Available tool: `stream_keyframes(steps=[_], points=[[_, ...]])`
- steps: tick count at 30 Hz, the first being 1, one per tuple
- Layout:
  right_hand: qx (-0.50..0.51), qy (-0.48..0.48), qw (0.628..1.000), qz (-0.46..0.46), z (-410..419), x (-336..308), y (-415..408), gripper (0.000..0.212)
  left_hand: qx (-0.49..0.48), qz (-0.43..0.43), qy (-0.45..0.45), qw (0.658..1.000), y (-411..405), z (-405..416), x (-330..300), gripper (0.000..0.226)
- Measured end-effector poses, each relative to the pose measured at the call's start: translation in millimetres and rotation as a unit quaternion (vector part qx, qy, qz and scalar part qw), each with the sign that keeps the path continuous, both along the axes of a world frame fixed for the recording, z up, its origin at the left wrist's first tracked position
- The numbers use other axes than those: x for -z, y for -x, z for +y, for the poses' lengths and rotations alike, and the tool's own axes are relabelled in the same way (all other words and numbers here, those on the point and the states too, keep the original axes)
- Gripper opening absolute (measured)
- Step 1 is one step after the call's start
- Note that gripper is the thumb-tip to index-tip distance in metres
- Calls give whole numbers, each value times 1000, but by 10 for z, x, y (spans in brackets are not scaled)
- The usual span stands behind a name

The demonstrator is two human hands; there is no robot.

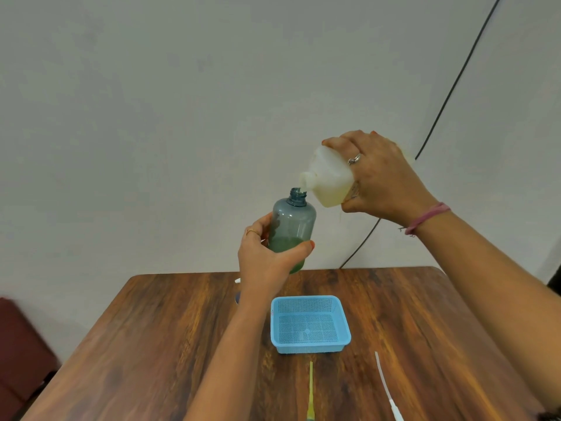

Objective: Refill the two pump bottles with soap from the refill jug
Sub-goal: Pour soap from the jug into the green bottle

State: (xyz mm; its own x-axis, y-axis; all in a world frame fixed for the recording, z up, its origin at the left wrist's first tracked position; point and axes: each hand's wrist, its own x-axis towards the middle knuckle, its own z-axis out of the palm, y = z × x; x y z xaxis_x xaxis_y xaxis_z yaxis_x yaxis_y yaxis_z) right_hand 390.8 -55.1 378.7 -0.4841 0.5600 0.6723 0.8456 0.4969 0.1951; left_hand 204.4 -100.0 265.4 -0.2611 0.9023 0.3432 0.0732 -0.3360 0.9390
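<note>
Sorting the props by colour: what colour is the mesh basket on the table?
Light blue; the basket shows clearly in the head view.

A basket (310, 325) sits on the table (158, 335) near its middle, with two pump tubes lying toward the near edge: one (311, 390) straight before the basket, the other (387, 387) to its right. Above the table's far edge the left hand (267, 256) holds a bottle (293, 226) upright. The right hand (379, 177) holds the jug (329, 177) tilted just right of and above the bottle, spout at its open neck.
</note>
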Motion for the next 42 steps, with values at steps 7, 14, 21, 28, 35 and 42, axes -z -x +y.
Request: stream_keyframes(steps=[7, 14, 21, 28, 35, 42], points=[[3, -1, 1000, -9, -6, -7, -11, 96, -1, -2, 0, 1000, -14, -8, 8, 74], [2, -4, 1000, -8, -13, -13, -20, 95, -4, -3, -1, 1000, -24, 4, 8, 75], [3, -1, 1000, -8, -6, -9, -30, 95, -3, -5, 1, 1000, -38, 1, 19, 77], [-1, -8, 1000, -7, 15, -8, -31, 94, -3, -11, 1, 1000, -40, 3, 21, 77], [-5, -7, 1000, -1, 44, 2, -24, 95, -7, -10, -2, 1000, -30, 12, 17, 75], [-5, -1, 1000, -7, 78, 15, -21, 95, -8, -17, 6, 1000, -44, 52, 32, 76]])
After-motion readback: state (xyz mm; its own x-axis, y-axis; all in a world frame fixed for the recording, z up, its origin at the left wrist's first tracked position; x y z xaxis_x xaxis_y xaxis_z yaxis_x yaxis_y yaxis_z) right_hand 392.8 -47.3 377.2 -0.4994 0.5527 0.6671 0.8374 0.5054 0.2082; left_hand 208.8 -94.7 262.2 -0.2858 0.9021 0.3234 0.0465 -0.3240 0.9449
